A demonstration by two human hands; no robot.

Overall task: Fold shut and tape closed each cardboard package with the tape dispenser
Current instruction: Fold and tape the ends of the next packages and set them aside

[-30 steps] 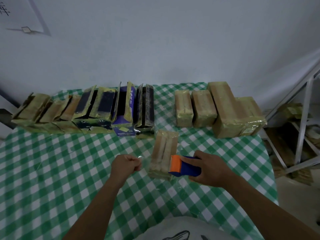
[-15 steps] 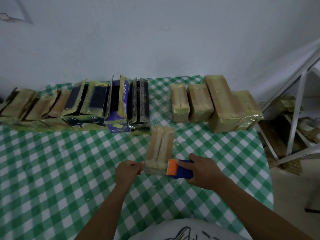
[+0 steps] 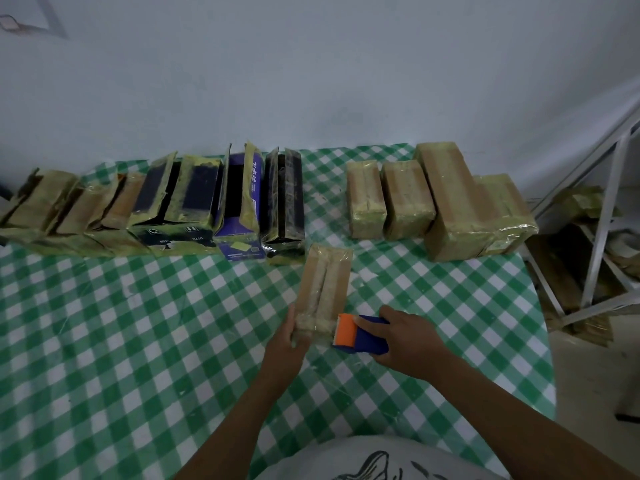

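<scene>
Near end of cardboard package (image 3: 325, 282) held by left hand (image 3: 284, 344); right hand (image 3: 412, 341) grips tape dispenser (image 3: 360, 336) alongside.

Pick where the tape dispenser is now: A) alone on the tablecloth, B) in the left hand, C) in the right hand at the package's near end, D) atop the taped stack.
C: the right hand grips the tape dispenser at the near end of the package, which the left hand holds.
</scene>
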